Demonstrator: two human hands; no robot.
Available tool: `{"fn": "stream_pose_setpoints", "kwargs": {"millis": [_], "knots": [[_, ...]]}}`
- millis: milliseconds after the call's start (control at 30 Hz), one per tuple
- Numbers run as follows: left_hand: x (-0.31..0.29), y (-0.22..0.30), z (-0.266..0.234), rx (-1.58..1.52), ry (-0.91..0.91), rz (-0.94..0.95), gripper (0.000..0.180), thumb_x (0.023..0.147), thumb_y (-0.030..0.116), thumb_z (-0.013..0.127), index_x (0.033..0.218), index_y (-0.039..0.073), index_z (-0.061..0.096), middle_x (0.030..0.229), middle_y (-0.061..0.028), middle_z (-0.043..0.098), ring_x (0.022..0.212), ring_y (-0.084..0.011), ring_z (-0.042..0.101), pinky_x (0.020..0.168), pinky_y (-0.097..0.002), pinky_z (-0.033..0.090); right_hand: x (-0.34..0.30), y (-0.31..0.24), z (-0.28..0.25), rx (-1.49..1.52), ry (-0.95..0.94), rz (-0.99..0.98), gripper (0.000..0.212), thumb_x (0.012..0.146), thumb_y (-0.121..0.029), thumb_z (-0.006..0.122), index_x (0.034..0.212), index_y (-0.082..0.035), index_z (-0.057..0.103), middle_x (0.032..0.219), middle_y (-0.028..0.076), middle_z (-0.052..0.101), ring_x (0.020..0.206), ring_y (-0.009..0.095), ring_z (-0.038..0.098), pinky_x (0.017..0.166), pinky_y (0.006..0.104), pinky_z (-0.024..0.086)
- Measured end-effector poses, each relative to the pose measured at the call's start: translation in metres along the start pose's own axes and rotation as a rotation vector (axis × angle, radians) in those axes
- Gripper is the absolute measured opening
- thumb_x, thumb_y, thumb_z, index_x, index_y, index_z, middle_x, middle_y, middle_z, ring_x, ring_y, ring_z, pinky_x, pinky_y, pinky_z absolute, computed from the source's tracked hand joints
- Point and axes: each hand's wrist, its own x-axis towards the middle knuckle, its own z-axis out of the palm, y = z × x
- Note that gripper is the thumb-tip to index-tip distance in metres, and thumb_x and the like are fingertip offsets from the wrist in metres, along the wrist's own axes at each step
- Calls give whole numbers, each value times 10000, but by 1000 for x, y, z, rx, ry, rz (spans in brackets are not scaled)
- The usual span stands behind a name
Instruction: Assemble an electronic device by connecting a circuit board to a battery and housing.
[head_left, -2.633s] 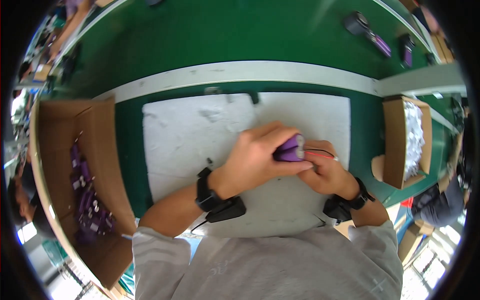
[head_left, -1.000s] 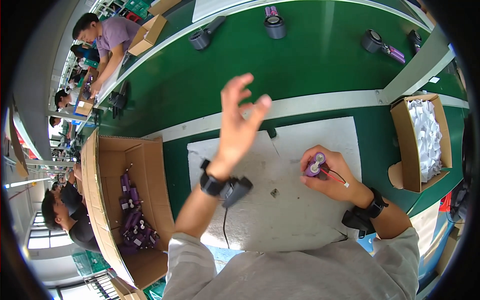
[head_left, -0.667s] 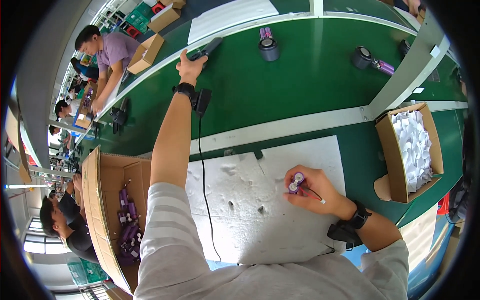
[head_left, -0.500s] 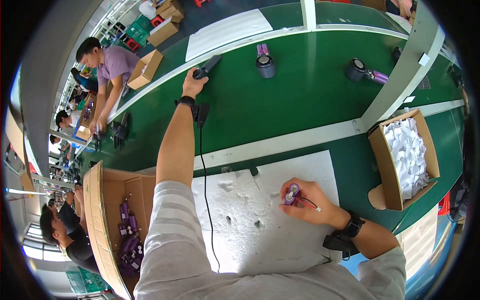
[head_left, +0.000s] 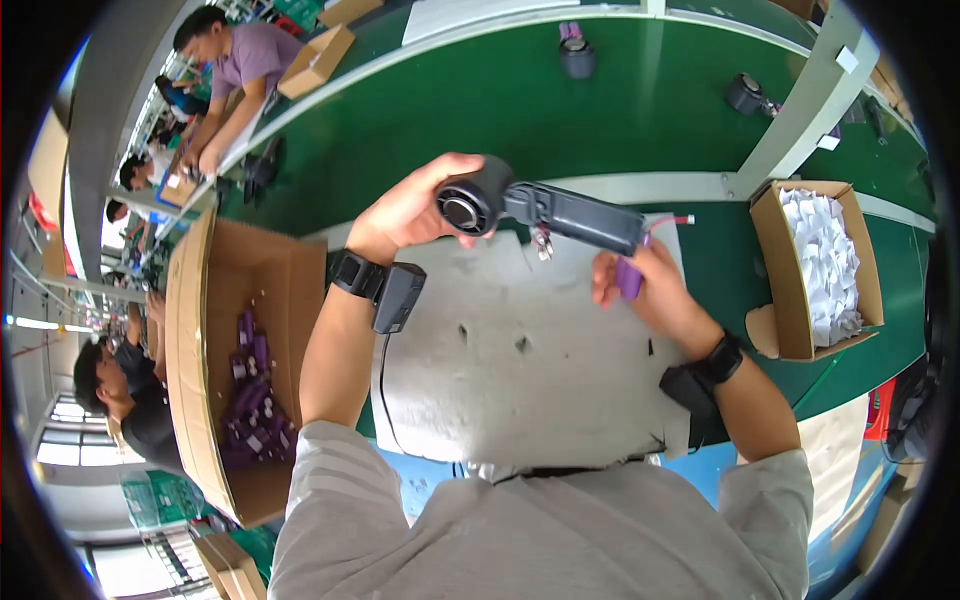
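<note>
My left hand (head_left: 412,208) is closed around the round, vented head of a dark grey handheld fan (head_left: 585,217), above the white foam sheet (head_left: 480,370). The fan's handle points right, and small metal and wire parts hang below its joint. In my right hand (head_left: 662,292) is a purple battery pack (head_left: 629,279), gripped by the fingers at the handle's far end. A thin red lead with a white plug sticks out above that hand. Whether the pack touches the handle I cannot tell.
On my left stands a cardboard box (head_left: 190,370) of purple battery packs. Another box (head_left: 868,275) with white paper pieces is at right. Farther back, fan heads with purple packs (head_left: 577,58) (head_left: 745,93) lie on the green bench (head_left: 450,110). Co-workers sit at left.
My left hand has brought the fan back from the far bench to above the foam sheet. My right hand has moved slightly right and up with the battery pack, beside the fan's handle. The view has shifted.
</note>
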Motion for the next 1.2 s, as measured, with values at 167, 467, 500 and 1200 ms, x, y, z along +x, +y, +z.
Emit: {"fn": "stream_pose_setpoints", "kwargs": {"millis": [167, 467, 500, 1200], "knots": [[-25, -37, 26, 55, -124, -198, 451, 923, 474, 521, 944, 35, 620, 710, -108, 661, 514, -198, 604, 584, -329, 527, 1, -20, 14, -37, -125, 63, 292, 877, -315, 649, 868, -95, 457, 753, 41, 556, 688, 137, 602, 551, 280, 474], [-35, -109, 76, -2, 327, 272, 381, 908, 343, 623, 1097, 22, 543, 856, -105, 663, 756, -146, 641, 698, -293, 523, -12, -3, 35, -871, 114, 53, 226, 751, -47, 664, 836, -81, 457, 737, 7, 478, 643, 89, 468, 569, 264, 392], [-37, -113, 80, 78, 306, 348, 339, 892, 283, 646, 1090, 23, 552, 881, -97, 660, 794, -141, 635, 711, -291, 518, -10, 2, 30, -939, 125, -28, 224, 745, -44, 663, 841, -74, 463, 735, 7, 470, 643, 95, 452, 577, 268, 387], [-49, -129, 74, 627, 156, 793, 184, 710, 58, 742, 878, 62, 668, 1005, -111, 585, 878, -290, 597, 757, -366, 510, -13, 9, 43, -1300, -86, -572, 297, 642, 48, 726, 882, -66, 592, 829, 69, 655, 682, 257, 570, 603, 326, 457]]}}
